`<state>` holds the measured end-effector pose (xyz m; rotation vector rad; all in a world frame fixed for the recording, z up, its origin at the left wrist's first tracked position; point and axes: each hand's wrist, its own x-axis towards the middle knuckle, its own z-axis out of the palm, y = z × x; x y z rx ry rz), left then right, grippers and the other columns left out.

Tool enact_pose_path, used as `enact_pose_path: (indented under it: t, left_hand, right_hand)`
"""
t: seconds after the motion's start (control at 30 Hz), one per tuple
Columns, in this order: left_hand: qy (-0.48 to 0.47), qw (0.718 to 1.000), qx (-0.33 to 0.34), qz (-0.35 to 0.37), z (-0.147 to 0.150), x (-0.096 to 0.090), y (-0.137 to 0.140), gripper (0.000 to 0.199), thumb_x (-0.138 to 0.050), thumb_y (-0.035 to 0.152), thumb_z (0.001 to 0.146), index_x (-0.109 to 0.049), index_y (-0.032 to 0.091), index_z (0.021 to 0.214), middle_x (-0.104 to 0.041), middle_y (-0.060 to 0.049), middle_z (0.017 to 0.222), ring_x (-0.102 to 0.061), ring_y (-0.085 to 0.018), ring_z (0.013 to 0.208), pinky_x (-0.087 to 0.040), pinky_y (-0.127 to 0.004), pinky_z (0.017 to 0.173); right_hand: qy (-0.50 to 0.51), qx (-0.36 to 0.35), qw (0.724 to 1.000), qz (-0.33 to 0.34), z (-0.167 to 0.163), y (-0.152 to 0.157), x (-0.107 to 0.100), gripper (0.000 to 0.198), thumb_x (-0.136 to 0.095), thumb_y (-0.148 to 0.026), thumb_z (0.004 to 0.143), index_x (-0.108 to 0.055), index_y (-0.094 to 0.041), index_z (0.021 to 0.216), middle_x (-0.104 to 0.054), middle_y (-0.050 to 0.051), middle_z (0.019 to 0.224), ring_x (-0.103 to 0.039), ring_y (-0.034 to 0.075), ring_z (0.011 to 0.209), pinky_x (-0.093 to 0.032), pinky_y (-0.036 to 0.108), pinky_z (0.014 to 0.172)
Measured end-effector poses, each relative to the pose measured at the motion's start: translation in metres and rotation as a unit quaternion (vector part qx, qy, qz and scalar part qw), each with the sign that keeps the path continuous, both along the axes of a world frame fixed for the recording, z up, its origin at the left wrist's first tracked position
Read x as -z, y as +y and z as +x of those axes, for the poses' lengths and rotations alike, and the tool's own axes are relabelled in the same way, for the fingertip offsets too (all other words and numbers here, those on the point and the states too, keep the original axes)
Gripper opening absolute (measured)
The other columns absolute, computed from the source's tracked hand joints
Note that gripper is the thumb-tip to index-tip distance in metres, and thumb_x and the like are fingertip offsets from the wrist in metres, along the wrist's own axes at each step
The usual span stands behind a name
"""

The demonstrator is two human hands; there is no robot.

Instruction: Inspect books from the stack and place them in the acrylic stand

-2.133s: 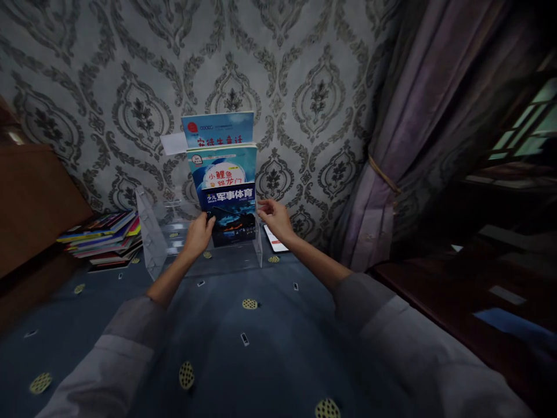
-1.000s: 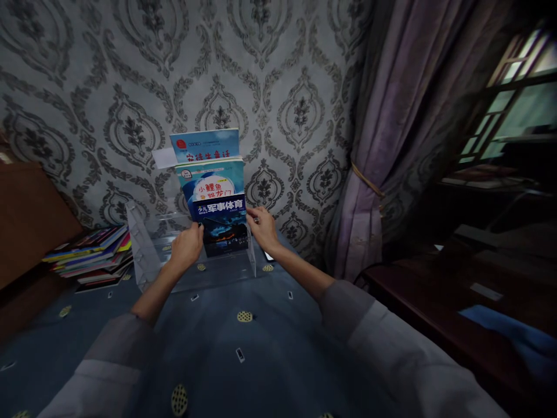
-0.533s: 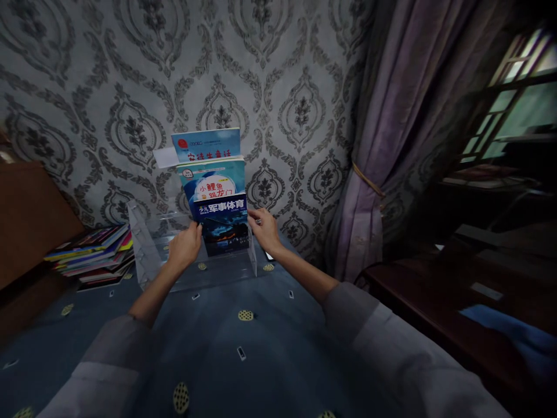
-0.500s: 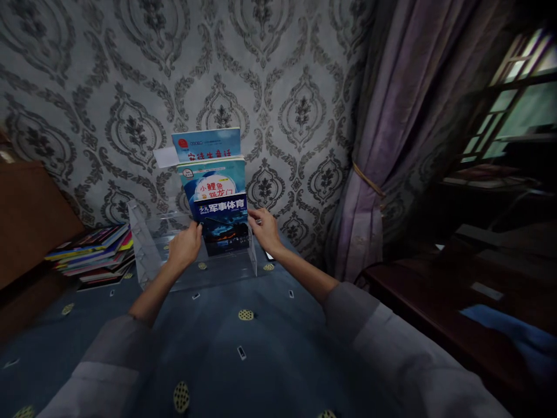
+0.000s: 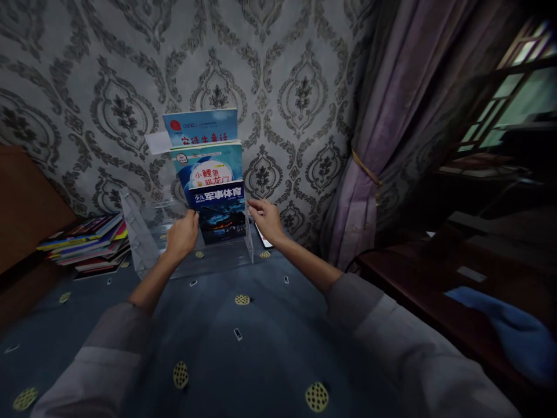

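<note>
A dark blue book (image 5: 220,212) with white lettering stands upright in a clear plastic rack (image 5: 217,255). My left hand (image 5: 183,232) is closed at the book's left edge, thumb against its cover. At the right edge, by the rack's side panel, my right hand (image 5: 266,219) has its fingertips drawn together; whether they pinch the book or the panel I cannot tell. Behind the dark book rises a teal book (image 5: 211,165) with a round white title patch. A taller light blue book (image 5: 202,125) stands at the back.
A messy pile of books (image 5: 89,244) lies left of the rack, beside a brown box-like piece (image 5: 30,203). Partly behind my right hand is a phone (image 5: 263,237). Patterned wallpaper backs the blue tablecloth (image 5: 209,360); a tied purple curtain (image 5: 365,145) hangs at the right.
The view has tilted slightly, so the tablecloth and rack sit higher in it. The dark blue book remains in the rack between my hands. More of the phone shows by my right hand.
</note>
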<state>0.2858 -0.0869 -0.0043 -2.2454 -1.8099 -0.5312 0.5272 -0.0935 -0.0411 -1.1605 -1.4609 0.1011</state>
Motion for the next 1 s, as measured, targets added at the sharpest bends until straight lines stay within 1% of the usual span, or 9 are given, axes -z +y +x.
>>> enact_pose_path:
  t: [0.17, 0.27, 0.43, 0.57, 0.8, 1.0]
  left_hand:
    - [-0.029, 1.000, 0.004, 0.011, 0.001, 0.002, 0.007, 0.035, -0.027, 0.035, 0.106, -0.057, 0.022, 0.118, -0.075, -0.011, 0.101, -0.071, -0.025, 0.095, -0.046, -0.030, 0.077]
    - [-0.026, 1.000, 0.005, 0.007, 0.000, 0.001, 0.009, 0.034, -0.028, 0.035, 0.106, -0.058, 0.023, 0.115, -0.076, -0.008, 0.098, -0.071, -0.023, 0.092, -0.045, -0.027, 0.075]
    - [0.008, 1.000, -0.004, 0.003, 0.001, -0.002, 0.007, 0.035, -0.026, 0.036, 0.106, -0.058, 0.024, 0.116, -0.076, -0.009, 0.098, -0.072, -0.026, 0.094, -0.045, -0.030, 0.074]
    - [0.017, 1.000, -0.011, 0.000, 0.001, -0.003, 0.006, 0.036, -0.026, 0.036, 0.106, -0.058, 0.023, 0.117, -0.076, -0.009, 0.099, -0.072, -0.028, 0.096, -0.046, -0.031, 0.074]
    - [0.005, 1.000, -0.001, -0.005, -0.001, -0.001, 0.004, 0.037, -0.026, 0.037, 0.106, -0.059, 0.023, 0.117, -0.076, -0.009, 0.097, -0.072, -0.027, 0.094, -0.046, -0.030, 0.074]
    - [-0.010, 1.000, 0.013, 0.015, -0.004, 0.004, -0.002, 0.037, -0.026, 0.035, 0.106, -0.059, 0.023, 0.118, -0.076, -0.008, 0.099, -0.071, -0.024, 0.096, -0.045, -0.029, 0.076]
  right_hand:
    - [0.004, -0.010, 1.000, -0.005, -0.002, 0.001, 0.000, 0.027, -0.058, -0.025, 0.087, -0.078, -0.020, 0.105, -0.074, 0.008, 0.098, -0.067, 0.024, 0.096, -0.055, 0.037, 0.085]
    - [0.008, -0.013, 1.000, -0.006, -0.005, 0.005, -0.001, 0.028, -0.058, -0.024, 0.086, -0.077, -0.019, 0.106, -0.075, 0.009, 0.099, -0.068, 0.024, 0.094, -0.055, 0.037, 0.083]
    - [0.013, -0.009, 1.000, -0.006, -0.009, 0.012, -0.001, 0.031, -0.058, -0.021, 0.084, -0.076, -0.015, 0.109, -0.074, 0.010, 0.097, -0.069, 0.024, 0.089, -0.055, 0.038, 0.082]
    - [0.008, -0.007, 1.000, -0.009, -0.008, 0.013, 0.000, 0.031, -0.057, -0.020, 0.083, -0.076, -0.016, 0.108, -0.074, 0.011, 0.097, -0.069, 0.024, 0.088, -0.054, 0.039, 0.083]
    - [-0.004, -0.003, 1.000, -0.001, -0.008, 0.010, 0.001, 0.031, -0.057, -0.019, 0.083, -0.077, -0.020, 0.106, -0.074, 0.008, 0.095, -0.068, 0.023, 0.087, -0.054, 0.038, 0.083]
    - [0.002, -0.006, 1.000, -0.005, -0.009, 0.006, 0.001, 0.030, -0.057, -0.019, 0.083, -0.078, -0.022, 0.103, -0.074, 0.006, 0.092, -0.067, 0.024, 0.089, -0.054, 0.037, 0.081]
